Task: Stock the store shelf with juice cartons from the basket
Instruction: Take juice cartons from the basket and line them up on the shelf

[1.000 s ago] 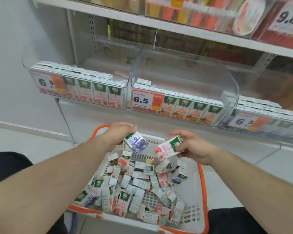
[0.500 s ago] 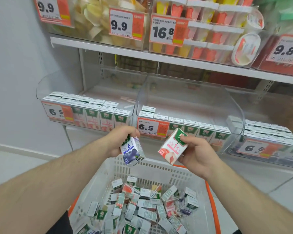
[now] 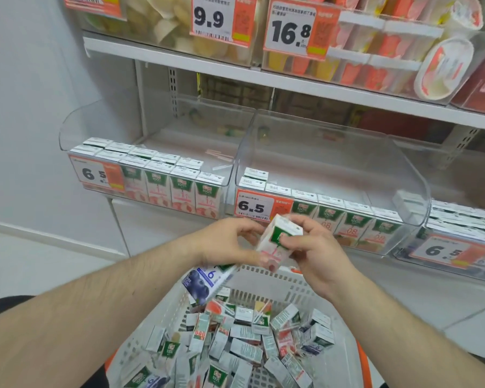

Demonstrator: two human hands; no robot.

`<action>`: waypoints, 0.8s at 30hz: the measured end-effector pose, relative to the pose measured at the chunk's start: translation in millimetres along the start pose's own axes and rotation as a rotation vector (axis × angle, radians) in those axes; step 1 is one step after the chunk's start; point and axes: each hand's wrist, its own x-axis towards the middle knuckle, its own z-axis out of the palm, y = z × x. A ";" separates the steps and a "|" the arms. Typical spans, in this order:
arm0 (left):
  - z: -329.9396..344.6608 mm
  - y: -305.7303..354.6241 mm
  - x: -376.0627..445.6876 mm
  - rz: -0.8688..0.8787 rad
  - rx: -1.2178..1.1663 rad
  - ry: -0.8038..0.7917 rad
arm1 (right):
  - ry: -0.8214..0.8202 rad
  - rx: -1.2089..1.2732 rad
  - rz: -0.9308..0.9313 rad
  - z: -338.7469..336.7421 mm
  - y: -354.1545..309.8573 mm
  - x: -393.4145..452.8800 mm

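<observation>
White store shelving fills the background, with clear plastic bins on the lower tier.

Right hand: fingers curled round a pink-and-green peach carton, held tilted, top end up. Pinched from its right side, thumb across the front.

Left hand: just left of the right hand, fingertips touching the peach carton's left edge. Under its palm it holds a blueberry carton, tilted, purple end pointing down-left.

Beyond the hands: middle bin with one front row of orange-label cartons and a 6.5 price tag. Up and left of the left hand: left bin, pink-label cartons in rows. Far right of the right hand: a third bin, blurred.

Below both hands: white basket with orange trim, holding a loose heap of cartons lying at all angles.

Above, on the upper tier: cups and tubs behind 9.9 and 16.8 tags.
</observation>
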 end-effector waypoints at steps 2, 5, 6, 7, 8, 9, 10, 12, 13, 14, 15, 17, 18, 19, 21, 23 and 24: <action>6.4 6.1 -2.5 0.059 0.048 0.051 | -0.064 -0.082 -0.075 2.2 3.2 -4.6; 8.9 6.8 -4.7 0.118 0.038 0.190 | -0.142 -0.140 -0.190 3.0 2.8 -10.2; 7.4 6.0 -5.9 0.128 0.022 0.230 | -0.162 -0.175 -0.231 2.5 1.4 -11.9; 5.3 5.9 -7.4 0.130 0.002 0.264 | -0.174 -0.228 -0.272 1.9 0.2 -13.8; 3.3 7.0 -9.5 0.130 -0.018 0.293 | -0.172 -0.302 -0.312 1.4 -0.8 -15.6; 1.8 8.5 -11.4 0.130 -0.029 0.321 | -0.160 -0.378 -0.349 1.1 -1.6 -17.9; 0.8 10.1 -13.3 0.133 -0.032 0.343 | -0.136 -0.442 -0.377 1.3 -2.1 -19.7; -0.5 12.7 -15.7 0.143 -0.026 0.362 | -0.093 -0.540 -0.421 1.6 -2.6 -23.6; -1.0 13.9 -17.1 0.149 -0.018 0.365 | -0.075 -0.587 -0.444 2.1 -2.6 -25.3; -1.8 15.2 -18.8 0.158 -0.013 0.363 | -0.059 -0.632 -0.469 3.0 -2.8 -27.2; -3.0 16.0 -20.9 0.167 -0.008 0.354 | -0.046 -0.669 -0.497 4.5 -3.2 -29.1; -7.4 18.2 -25.9 0.192 0.033 0.346 | -0.019 -0.724 -0.563 11.5 -5.8 -34.1; -10.5 20.4 -29.5 0.209 0.064 0.353 | -0.008 -0.746 -0.601 16.7 -8.1 -37.3; -13.9 22.8 -32.8 0.225 0.090 0.364 | 0.003 -0.762 -0.643 22.5 -10.0 -39.5; -22.0 28.0 -39.3 0.232 0.126 0.389 | 0.045 -0.787 -0.711 34.2 -12.1 -42.5; -30.0 28.4 -42.5 0.222 0.163 0.413 | 0.115 -0.814 -0.732 45.6 -14.4 -42.3; -33.0 28.5 -43.4 0.212 0.182 0.422 | 0.150 -0.836 -0.734 51.7 -16.8 -41.0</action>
